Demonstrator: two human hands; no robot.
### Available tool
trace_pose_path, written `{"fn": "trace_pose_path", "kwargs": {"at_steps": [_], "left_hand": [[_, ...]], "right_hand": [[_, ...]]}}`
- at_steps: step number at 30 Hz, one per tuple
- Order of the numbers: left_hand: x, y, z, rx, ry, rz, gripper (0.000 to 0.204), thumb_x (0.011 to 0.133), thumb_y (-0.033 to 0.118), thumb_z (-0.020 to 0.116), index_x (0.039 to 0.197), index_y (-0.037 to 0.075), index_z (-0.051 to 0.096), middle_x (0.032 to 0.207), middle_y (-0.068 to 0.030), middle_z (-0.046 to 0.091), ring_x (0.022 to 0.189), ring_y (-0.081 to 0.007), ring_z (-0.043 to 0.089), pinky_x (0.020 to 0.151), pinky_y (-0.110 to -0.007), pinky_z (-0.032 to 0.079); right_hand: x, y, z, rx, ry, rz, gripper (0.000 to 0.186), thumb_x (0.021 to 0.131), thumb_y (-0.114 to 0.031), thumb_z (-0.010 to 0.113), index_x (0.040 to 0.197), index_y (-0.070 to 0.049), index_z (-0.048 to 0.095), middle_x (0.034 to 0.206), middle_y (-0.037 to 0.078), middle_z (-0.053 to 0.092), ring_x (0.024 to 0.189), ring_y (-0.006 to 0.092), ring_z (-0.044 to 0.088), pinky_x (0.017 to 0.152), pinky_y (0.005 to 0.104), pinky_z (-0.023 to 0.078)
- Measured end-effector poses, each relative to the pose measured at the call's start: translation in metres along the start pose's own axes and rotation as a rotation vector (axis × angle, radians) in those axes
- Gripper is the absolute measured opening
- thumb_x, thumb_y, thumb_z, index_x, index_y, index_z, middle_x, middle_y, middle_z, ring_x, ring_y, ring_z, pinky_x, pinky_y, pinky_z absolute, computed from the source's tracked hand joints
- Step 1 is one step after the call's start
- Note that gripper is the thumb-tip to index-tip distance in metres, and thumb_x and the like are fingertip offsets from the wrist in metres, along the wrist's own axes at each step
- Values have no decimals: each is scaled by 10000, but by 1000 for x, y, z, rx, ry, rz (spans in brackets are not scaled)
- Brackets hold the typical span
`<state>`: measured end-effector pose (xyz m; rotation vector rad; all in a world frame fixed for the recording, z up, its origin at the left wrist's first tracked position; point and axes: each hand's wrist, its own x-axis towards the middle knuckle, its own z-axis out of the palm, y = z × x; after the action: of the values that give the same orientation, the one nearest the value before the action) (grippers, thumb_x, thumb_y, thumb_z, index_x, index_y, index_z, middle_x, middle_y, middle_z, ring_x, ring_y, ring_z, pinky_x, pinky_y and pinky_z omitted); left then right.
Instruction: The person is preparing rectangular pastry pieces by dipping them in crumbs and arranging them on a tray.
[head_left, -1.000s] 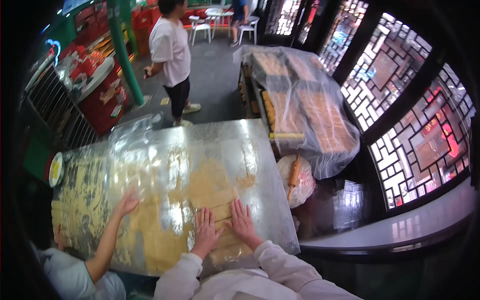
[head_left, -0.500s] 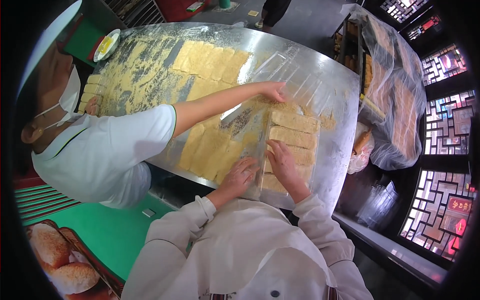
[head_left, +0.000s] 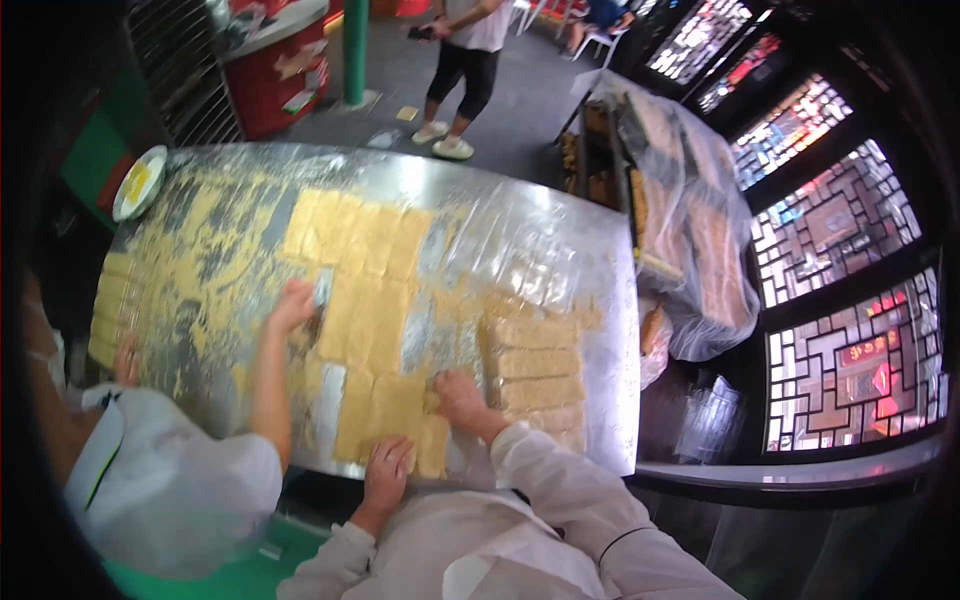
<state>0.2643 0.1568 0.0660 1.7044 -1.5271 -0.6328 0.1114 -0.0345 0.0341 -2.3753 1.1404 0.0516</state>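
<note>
Flat yellow, crumb-coated dough strips [head_left: 395, 415] lie side by side at the table's near edge. My left hand [head_left: 385, 475] rests on their near end, its fingers stretched over the dough. My right hand [head_left: 465, 402] has its fingers bent round the far part of the rightmost dough strip [head_left: 433, 448]; the fingertips are partly hidden. Just right of it sits a clear tray [head_left: 490, 345] with several coated strips [head_left: 537, 363] in a row. More flat dough [head_left: 365, 320] lies farther up the table.
A co-worker's hand [head_left: 292, 305] is over the metal table [head_left: 600, 400] at left. Beyond are a white plate [head_left: 140, 182], another tray of strips [head_left: 115, 305] and empty clear trays [head_left: 525, 245]. A plastic-covered rack [head_left: 690, 210] stands at right; a person [head_left: 465, 60] stands beyond.
Both my hands have moved left, from the tray to the flat strips; the right has left the tray. The co-worker's arm has drawn back left. The view has shifted.
</note>
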Motion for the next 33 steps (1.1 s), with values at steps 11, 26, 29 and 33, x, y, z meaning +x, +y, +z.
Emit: {"fn": "trace_pose_path", "kwargs": {"at_steps": [11,26,29,33], "left_hand": [[5,-7,-3,-32,18,45,248,823,-3,584,1051,33,673,1093,-163,633,1043,-369,573,941,-474,461],[4,29,14,-2,1,20,239,843,-19,585,1060,19,680,1118,-171,639,1059,-359,588,944,-453,465],[-4,28,15,-15,24,-37,231,851,-16,592,1062,15,680,1108,-172,642,1063,-363,591,938,-443,475],[-5,32,17,-5,51,-57,221,853,-14,598,1057,10,681,1090,-176,641,1056,-362,597,932,-439,482]], "right_hand": [[-1,-11,-8,180,-181,115,484,775,-242,720,1174,-85,496,1114,175,661,1089,378,626,898,505,481],[-1,5,23,204,-121,87,373,801,-261,727,1123,-108,618,1184,161,577,1163,366,560,945,493,481],[-5,0,19,183,11,-28,396,809,-290,707,1145,-98,617,1173,181,591,1138,363,584,919,492,494],[1,2,-5,315,-196,-34,389,828,-231,657,1164,-47,588,1103,217,616,1004,400,632,882,511,507]]}}
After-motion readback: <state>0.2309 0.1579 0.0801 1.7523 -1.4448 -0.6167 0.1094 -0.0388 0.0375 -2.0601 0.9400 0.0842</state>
